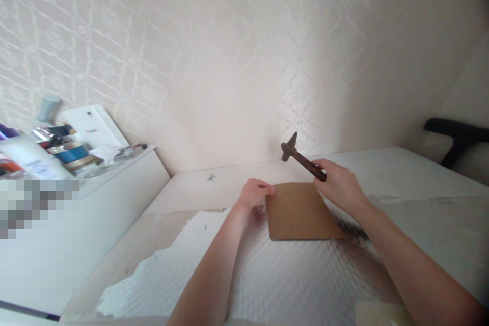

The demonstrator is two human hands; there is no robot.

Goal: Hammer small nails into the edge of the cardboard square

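From the head view, the right hand (338,183) gripped a hammer (301,159) by its handle, long axis slanting up-left with the head raised above the board's (300,212) far edge (on the tabletop (401,173)), while the left hand (254,194) pinched something too small to tell at the board's far-left corner.

A white table (401,173) set against the wall carries a sheet of white bubble wrap (290,275), and on that lies a flat brown cardboard square (300,214) (small dark bits (211,177) lie near the wall).
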